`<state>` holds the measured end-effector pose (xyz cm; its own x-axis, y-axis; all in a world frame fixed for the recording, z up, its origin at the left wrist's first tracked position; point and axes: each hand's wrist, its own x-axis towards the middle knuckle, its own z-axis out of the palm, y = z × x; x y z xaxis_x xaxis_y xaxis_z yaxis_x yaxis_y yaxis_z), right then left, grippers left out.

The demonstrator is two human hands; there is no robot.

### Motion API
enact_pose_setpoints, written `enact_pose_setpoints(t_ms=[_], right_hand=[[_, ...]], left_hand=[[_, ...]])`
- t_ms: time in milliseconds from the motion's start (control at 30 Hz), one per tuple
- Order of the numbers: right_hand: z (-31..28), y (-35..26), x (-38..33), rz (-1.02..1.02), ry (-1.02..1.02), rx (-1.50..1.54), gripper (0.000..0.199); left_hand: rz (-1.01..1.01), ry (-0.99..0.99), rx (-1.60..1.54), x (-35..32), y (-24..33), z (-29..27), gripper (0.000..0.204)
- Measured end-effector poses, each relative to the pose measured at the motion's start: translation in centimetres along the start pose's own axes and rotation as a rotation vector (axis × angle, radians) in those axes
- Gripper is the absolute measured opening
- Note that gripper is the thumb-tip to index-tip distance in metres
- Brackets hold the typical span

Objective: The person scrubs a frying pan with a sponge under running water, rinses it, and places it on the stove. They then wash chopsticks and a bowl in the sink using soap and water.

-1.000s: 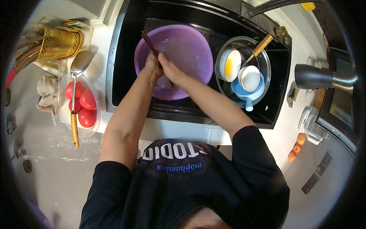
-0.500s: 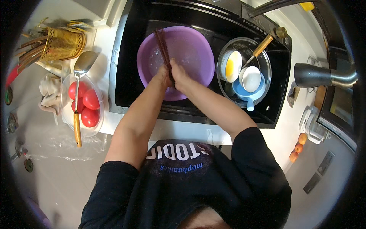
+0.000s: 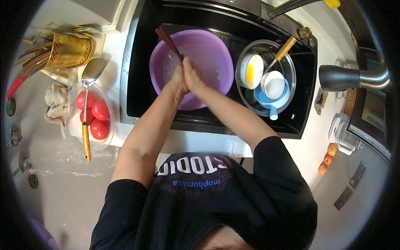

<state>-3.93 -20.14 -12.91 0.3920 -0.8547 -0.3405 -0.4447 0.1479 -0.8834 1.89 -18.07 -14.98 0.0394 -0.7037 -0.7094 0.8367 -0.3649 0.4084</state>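
Observation:
A bundle of dark reddish-brown chopsticks (image 3: 168, 41) is pressed between my two palms above a purple basin (image 3: 228, 62) of cloudy water. Its free ends fan out past the basin's far left rim, while the near ends are hidden by my hands. My left hand (image 3: 178, 80) closes on the bundle from the left. Against it, on the right, lies my right hand (image 3: 192, 76), its fingers wrapped toward the chopsticks. Both hands are over the basin's near half.
The basin stands in a black sink (image 3: 141, 91). Right of it, a glass bowl (image 3: 293, 89) holds white bowls (image 3: 275, 85), a blue handled pan (image 3: 273, 104) and a wooden-handled utensil (image 3: 286, 48). On the left, a spatula (image 3: 86, 129) lies across a container of red tomatoes (image 3: 100, 130).
The chopsticks' far ends have swung left and now lean over the basin's rim. My hands have slid against each other, and the near ends of the bundle have gone out of sight.

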Motion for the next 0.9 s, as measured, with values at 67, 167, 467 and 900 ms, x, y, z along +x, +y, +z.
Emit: enact_pose_setpoints(t_ms=[67,167,467,900], right_hand=[[-1.3,0.5,2.2,0.194,-0.023,-0.064,0.063],[-3.2,3.3,4.4,0.029,0.217,-0.334,0.044],[-0.5,3.8,1.3,-0.035,-0.444,-0.253,0.027],[-2.0,6.8,6.3,0.406,-0.052,0.504,0.037]], left_hand=[[-0.290,0.048,-0.091,-0.6,1.7,1.6,0.052],[-0.371,0.153,0.069,1.8,1.5,-1.2,0.061],[-0.141,0.419,0.064,3.8,1.6,-2.9,0.037],[0.169,0.535,0.293,1.2,3.5,-1.1,0.020]])
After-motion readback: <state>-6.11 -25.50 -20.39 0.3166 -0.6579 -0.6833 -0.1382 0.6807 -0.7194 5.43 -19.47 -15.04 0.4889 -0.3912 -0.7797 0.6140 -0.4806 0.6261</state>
